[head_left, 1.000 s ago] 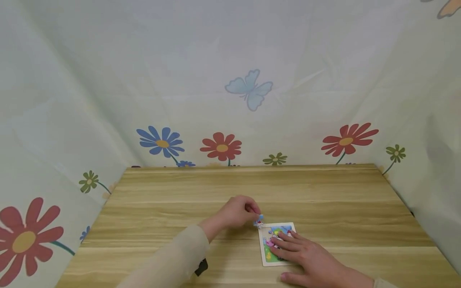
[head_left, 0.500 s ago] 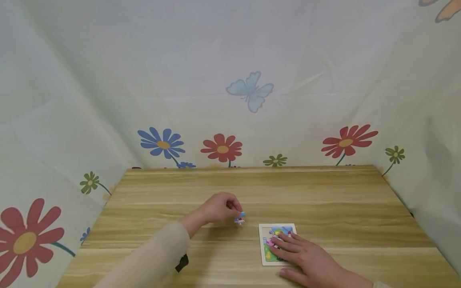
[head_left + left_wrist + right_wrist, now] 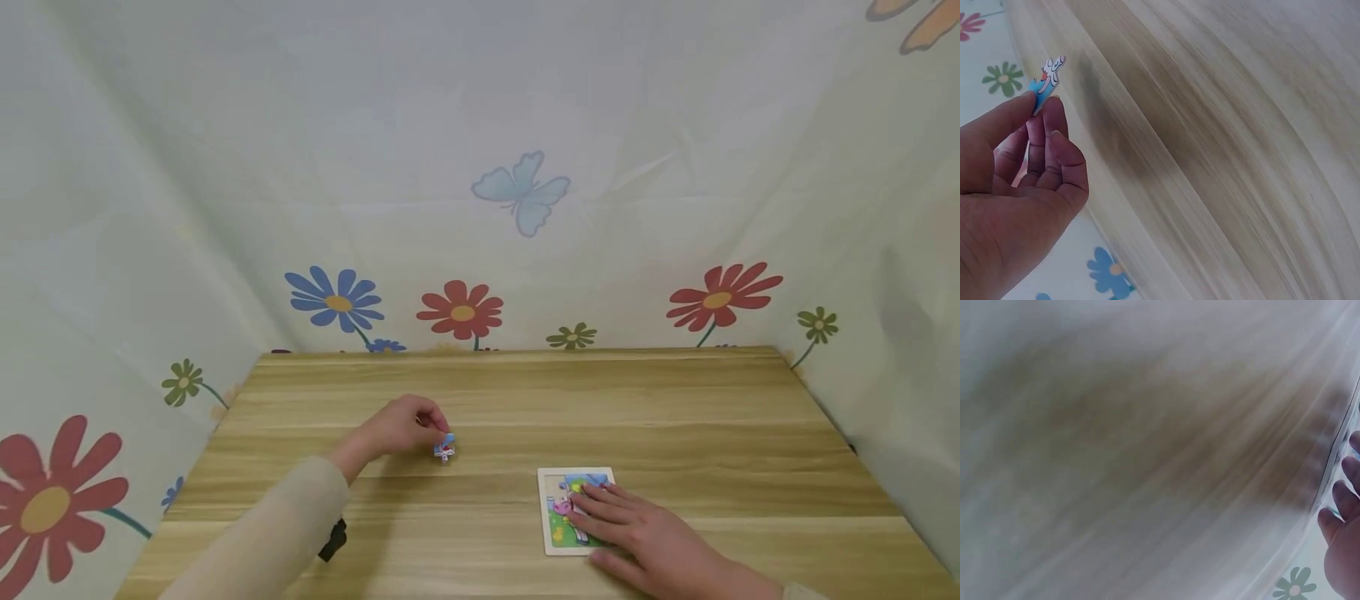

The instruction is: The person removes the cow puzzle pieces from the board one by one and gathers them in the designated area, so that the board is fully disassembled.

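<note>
Between thumb and forefinger, my left hand (image 3: pixel 397 425) pinches a small jigsaw piece (image 3: pixel 445 450) printed in blue, white and red. In the left wrist view the jigsaw piece (image 3: pixel 1046 84) stands out from the fingertips, the other fingers curled below it. Left hand and piece are above the table, left of the puzzle board. My right hand (image 3: pixel 637 533) lies with fingers stretched over the right part of the white-framed puzzle board (image 3: pixel 550 542), hiding some of its picture. A bare beige patch shows at the board's upper left. The right wrist view catches only several fingertips (image 3: pixel 1346 500) at its edge.
The wooden table (image 3: pixel 465 517) reaches back to a pale cloth backdrop (image 3: pixel 375 125) with printed flowers and a butterfly. Cloth also hangs along the left and right sides. A small black object (image 3: pixel 332 540) shows beneath the left sleeve (image 3: pixel 262 533).
My left hand has moved left with the jigsaw piece, away from the board's upper left corner. The right hand has stayed on the board, shifting only slightly.
</note>
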